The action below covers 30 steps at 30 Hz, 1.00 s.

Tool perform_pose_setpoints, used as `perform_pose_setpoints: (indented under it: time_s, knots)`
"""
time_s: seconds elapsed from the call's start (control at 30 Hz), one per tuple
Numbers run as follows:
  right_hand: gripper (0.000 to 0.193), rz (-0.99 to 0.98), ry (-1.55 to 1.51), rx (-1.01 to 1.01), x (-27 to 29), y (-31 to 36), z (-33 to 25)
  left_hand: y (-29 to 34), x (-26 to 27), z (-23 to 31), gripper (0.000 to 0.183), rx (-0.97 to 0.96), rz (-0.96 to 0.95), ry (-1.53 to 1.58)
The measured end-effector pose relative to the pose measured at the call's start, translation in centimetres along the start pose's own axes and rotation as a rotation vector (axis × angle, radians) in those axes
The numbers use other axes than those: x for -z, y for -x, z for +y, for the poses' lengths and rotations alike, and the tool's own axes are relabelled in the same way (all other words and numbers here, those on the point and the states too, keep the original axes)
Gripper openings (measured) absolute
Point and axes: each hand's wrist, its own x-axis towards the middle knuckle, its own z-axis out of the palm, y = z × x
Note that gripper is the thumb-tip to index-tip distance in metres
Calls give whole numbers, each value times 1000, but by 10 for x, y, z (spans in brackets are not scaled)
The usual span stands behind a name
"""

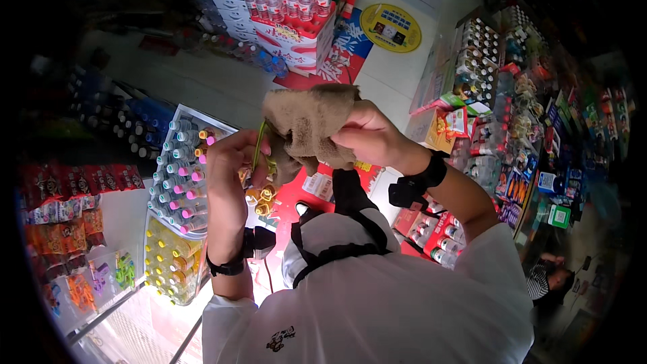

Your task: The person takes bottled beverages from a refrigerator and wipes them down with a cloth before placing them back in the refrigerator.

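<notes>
Between my two hands a brown fuzzy cloth (306,118) hangs bunched in front of my chest, its lower part folded and crumpled. My right hand (371,136) is closed on the cloth's right side, thumb and fingers pinching it. On the other side my left hand (232,158) curls its fingers at the cloth's left edge. A thin yellow-green strip (259,143) runs along that edge by the left fingers; whether it belongs to the cloth I cannot tell. Folds of cloth hide some fingertips.
Left of me stands a crate of bottles with coloured caps (176,185), with yellow bottles (172,256) below it. Stacked cartons carry clear bottles (290,1) ahead. Shelves of packaged goods (499,135) line the right. A person (549,276) is at the far right.
</notes>
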Motion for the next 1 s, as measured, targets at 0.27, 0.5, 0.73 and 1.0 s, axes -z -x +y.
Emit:
perform_pose_setpoints:
  time_s: [0.27,0.5,0.73,1.0]
  knots:
    - [29,68,890,629,68,-66,-22,-65,-69,32,37,-111,203,-46]
    - [33,62,546,374,114,-102,-54,-138,-111,62,20,-491,344,-521]
    - [35,81,700,335,172,-133,-72,-227,-107,78,20,-292,49,-266]
    - [34,184,894,544,191,-204,-98,-295,-72,103,18,-434,61,-565]
